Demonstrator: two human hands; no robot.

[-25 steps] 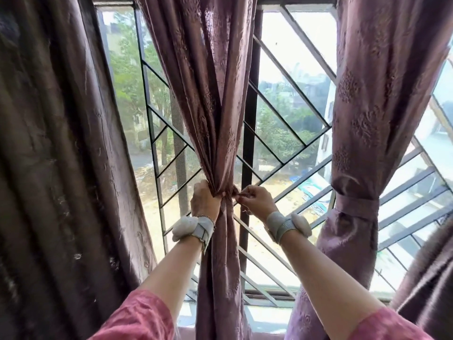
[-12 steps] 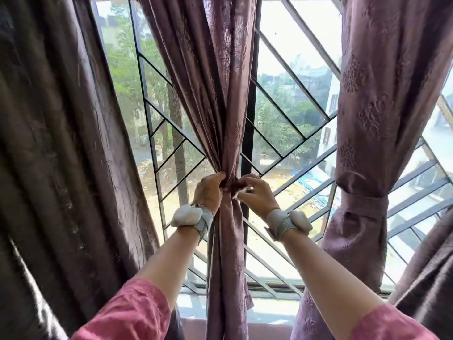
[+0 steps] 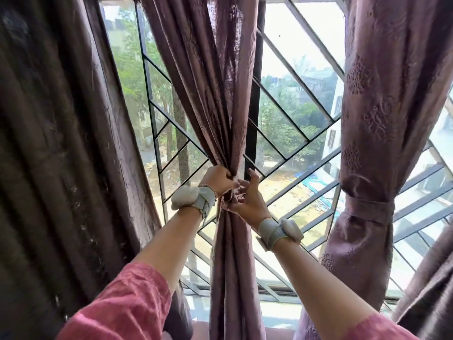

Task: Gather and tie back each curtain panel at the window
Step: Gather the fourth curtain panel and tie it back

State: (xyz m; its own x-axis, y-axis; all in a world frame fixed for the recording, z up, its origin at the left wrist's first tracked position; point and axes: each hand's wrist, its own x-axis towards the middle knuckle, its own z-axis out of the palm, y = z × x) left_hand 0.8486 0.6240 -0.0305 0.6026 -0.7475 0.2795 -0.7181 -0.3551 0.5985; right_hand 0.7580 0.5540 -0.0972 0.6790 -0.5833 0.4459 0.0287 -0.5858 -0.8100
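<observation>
The curtain panel (image 3: 228, 94) is sheened, embossed mauve cloth; the window grille (image 3: 289, 148) is dark matt metal.

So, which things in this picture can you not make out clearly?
- Tie on the middle curtain: head view, hidden by the left hand and right hand; knotted or not, cannot tell.
- Curtain rod: cut off by the top edge.
- Back of the band on the right curtain: hidden by the fabric itself.
- Left curtain: cut off by the left edge, too dark to read.
</observation>
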